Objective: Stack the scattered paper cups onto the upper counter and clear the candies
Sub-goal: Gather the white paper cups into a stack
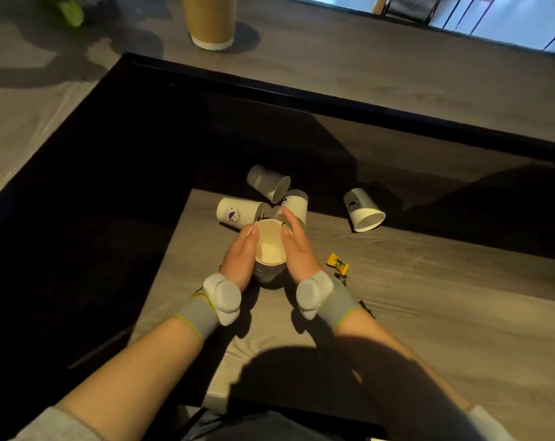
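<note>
Both forearms enter from the bottom of the frame and converge on an upright paper cup (270, 249) at centre frame, standing on the lower table (429, 313) with its mouth facing up and its long axis vertical. Its inside is seen to be bare. The left hand (239, 257) is laid flat against the cup's left wall and the right hand (297, 246) against its right wall, fingers straight and pointing toward the top of the frame; the grip of each is a flat press with palms facing, so the cup is clamped between them. Grey bands with white padded pieces are worn at both wrists.

Just above the hands, three cups lie tipped over in a cluster. One (239, 213) lies with its long axis running left to right, mouth toward the right. Another (270, 183) points its mouth toward the lower right. A third (297, 205) is partly hidden behind the right fingertips. Well apart at centre right, a fourth cup (363, 210) lies with its mouth toward the lower right.

A yellow-wrapped candy (337, 263) is seen just right of the right hand, with a darker candy (341, 277) below it. On the upper table (365, 65), at top centre, a tall brown cup (211, 20) stands upright.
</note>
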Tool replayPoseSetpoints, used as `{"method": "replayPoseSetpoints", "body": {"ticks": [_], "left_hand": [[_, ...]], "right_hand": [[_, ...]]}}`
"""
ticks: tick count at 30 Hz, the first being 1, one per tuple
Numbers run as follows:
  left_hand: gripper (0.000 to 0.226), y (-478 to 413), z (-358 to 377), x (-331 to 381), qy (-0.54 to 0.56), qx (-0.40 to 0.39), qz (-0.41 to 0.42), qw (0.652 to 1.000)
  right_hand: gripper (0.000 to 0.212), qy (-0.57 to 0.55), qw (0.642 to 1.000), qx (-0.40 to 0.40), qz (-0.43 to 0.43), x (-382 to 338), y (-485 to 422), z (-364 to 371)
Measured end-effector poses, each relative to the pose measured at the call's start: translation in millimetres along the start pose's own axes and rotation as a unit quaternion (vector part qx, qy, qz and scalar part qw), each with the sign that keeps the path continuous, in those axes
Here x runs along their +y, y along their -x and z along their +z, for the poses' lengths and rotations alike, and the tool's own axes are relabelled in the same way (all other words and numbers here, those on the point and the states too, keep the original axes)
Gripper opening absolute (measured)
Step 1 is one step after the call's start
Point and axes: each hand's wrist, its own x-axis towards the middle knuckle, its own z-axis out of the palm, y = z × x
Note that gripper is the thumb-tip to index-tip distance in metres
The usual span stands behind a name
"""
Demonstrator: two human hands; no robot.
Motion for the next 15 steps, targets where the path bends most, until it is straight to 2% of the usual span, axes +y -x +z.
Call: {"method": "replayPoseSetpoints", "body": {"ticks": [1, 3, 5, 6, 9, 12, 15], "left_hand": [[0.035, -0.7, -0.2, -0.5, -0.008, -0.002, 0.002, 1.000], [0.038, -4.3, -2.9, 0.9, 0.002, -0.009, -0.022, 1.000], [0.040, -7.2, -5.4, 3.6, 0.015, -0.015, -0.032, 0.999], [0.042, -10.9, -7.4, 5.0, 0.016, -0.005, -0.026, 1.000], [0.056, -29.8, -14.6, 7.4, 0.031, 0.058, -0.023, 0.998], [0.045, -55.6, -20.9, 11.0, -0.068, 0.107, -0.038, 0.991], [0.038, -79.6, -27.9, 10.2, -0.259, 0.117, -0.057, 0.957]], "right_hand": [[0.039, -0.007, 1.000, -0.004, 0.003, 0.4, -3.7, -5.1], [0.043, -0.015, 0.998, 0.046, 0.030, 4.2, -19.0, -18.4], [0.041, 0.099, 0.990, 0.098, 0.025, 7.1, -39.2, -34.0], [0.042, 0.176, 0.979, 0.098, 0.011, 7.3, -49.1, -40.6], [0.055, 0.351, 0.935, 0.043, -0.025, 6.5, -73.1, -52.3], [0.068, 0.473, 0.879, -0.024, -0.048, 8.7, -93.7, -53.6], [0.069, 0.541, 0.837, -0.072, -0.034, 9.3, -107.6, -50.6]]}}
